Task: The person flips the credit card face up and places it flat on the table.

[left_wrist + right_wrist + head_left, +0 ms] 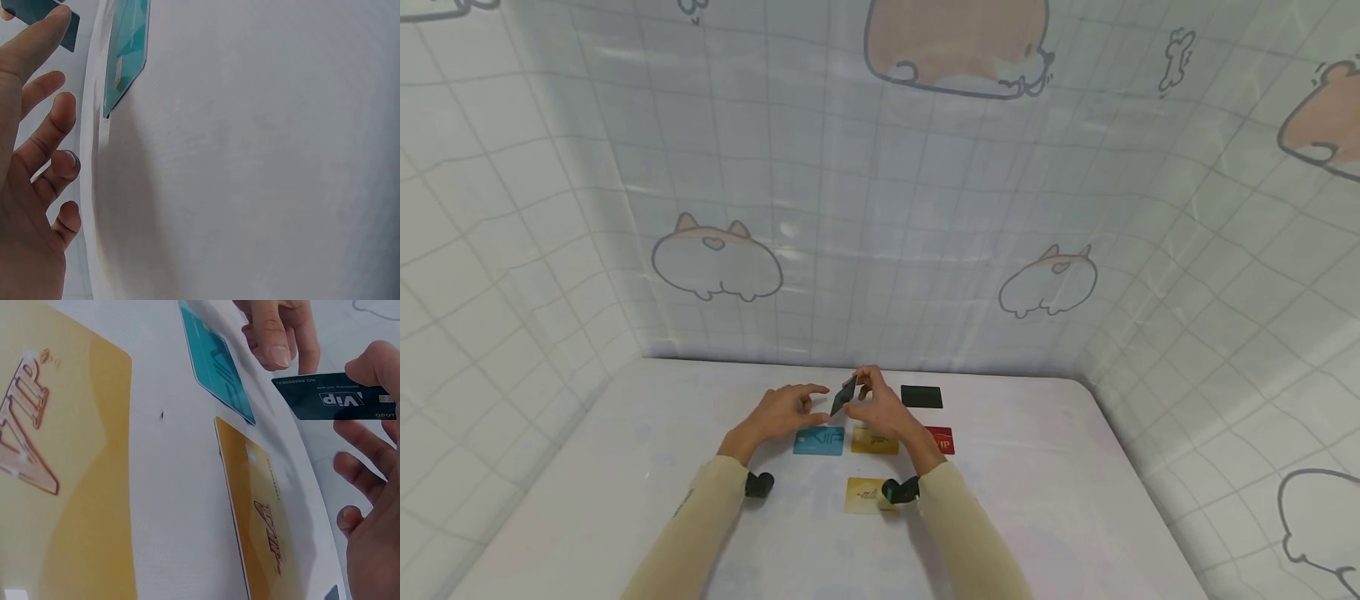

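My right hand (883, 412) pinches a dark green VIP card (315, 400) between thumb and fingers, holding it tilted above the table. On the other side of that card is my left hand (784, 412), its fingers spread and loosely bent, with nothing held. Its fingertips are near the card's free end. Below the hands lie a blue VIP card (818, 441) and a gold VIP card (874, 440), side by side. A red VIP card (943, 438) is partly hidden by the right wrist. Nearer me lies a second, paler gold card (865, 493), partly covered by the wrist camera.
A black card (921, 397) lies farther back, right of my right hand. The white table (1037, 500) ends at a hanging sheet (880, 208) with a grid and cartoon animals, which also rises on both sides.
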### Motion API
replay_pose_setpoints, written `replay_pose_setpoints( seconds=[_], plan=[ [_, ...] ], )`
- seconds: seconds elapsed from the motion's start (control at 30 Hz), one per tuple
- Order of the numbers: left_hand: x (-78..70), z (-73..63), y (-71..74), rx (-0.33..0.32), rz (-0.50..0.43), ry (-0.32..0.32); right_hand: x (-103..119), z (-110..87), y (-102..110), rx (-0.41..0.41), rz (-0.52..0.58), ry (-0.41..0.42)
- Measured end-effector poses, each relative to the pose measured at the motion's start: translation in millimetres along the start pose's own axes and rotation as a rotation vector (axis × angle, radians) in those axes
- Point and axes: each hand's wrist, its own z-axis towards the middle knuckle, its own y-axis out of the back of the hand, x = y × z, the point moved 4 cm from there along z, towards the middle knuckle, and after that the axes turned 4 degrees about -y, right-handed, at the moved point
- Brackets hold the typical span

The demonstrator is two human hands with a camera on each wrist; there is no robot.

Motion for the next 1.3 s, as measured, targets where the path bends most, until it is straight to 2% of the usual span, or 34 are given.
replay_pose_setpoints(
  seconds=[0.1,0.33,0.6,1.03,1.3],
  plan=[
    [0.1,1.4,1.6,0.003,0.004,0.008,0.7,0.5,1.6,0.006,0.009,0.009],
    [2.5,4.0,1.4,0.008,0.018,0.019,-2.5,1.4,3.8,0.036,0.075,-0.046],
    [1.9,5.6,2.0,0.011,0.008,0.027,-1.3,1.1,6.6,0.052,0.132,-0.063],
    [4.8,9.2,0.9,0.011,0.019,0.039,-3.1,3.5,8.5,0.042,0.05,-0.01],
    [8.1,10.0,0.1,0.022,0.025,0.047,-3.8,4.5,8.6,0.042,0.002,-0.006]
  ],
)
